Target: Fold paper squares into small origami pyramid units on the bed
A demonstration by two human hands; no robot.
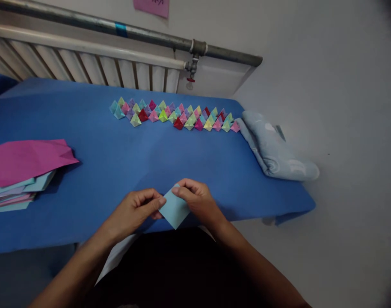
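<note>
A small light-blue square of paper (175, 210) is held between my two hands, turned so that one corner points down toward me. My left hand (140, 208) pinches its left corner between thumb and fingers. At the upper right edge, my right hand (198, 197) grips the paper, thumb on top. Both hands are above the front edge of the blue-covered table (118, 162). Farther back stand rows of small folded paper pieces (162, 116) in pink, green, blue, purple, yellow and red.
A pile of coloured sheets with a magenta one (31, 160) on top lies at the left. A folded grey-blue cloth (272, 147) rests at the right end. Behind the table are a white radiator (96, 68) and a metal pipe (157, 37).
</note>
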